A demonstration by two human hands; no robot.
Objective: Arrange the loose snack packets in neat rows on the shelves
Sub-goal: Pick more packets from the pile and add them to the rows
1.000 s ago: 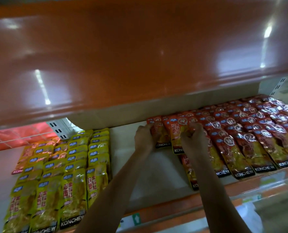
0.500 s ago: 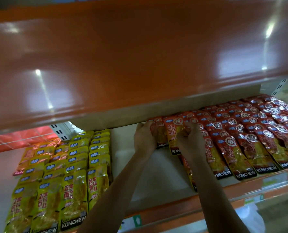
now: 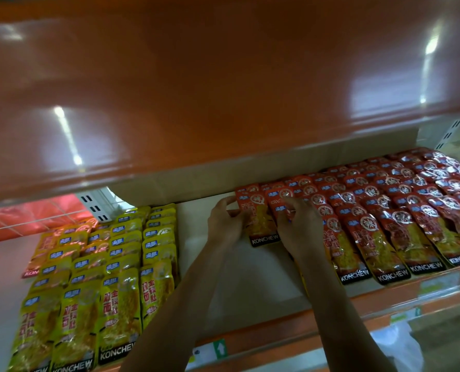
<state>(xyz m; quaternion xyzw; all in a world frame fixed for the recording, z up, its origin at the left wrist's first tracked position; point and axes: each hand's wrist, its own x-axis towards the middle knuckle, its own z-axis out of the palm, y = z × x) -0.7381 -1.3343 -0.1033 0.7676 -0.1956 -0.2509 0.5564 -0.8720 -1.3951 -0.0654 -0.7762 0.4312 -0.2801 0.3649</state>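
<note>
Packets in red wrappers [image 3: 371, 210] lay in overlapping rows across the right part of the white shelf [image 3: 250, 277], under the glossy orange shelf [image 3: 223, 89] above. You had both hands at the leftmost red row. Your left hand [image 3: 224, 221] was curled around the left edge of the red packet [image 3: 259, 224] at the near end of that row, thumb and fingers pinching it. Your right hand [image 3: 300, 224] rested on the neighbouring red packets just beside it, fingers bent and closed over their tops; which one it gripped, you could not tell from this view. Yellow packets [image 3: 102, 277] stood in tidy rows at the left of the shelf, well apart from the red ones, with bare shelf between.
</note>
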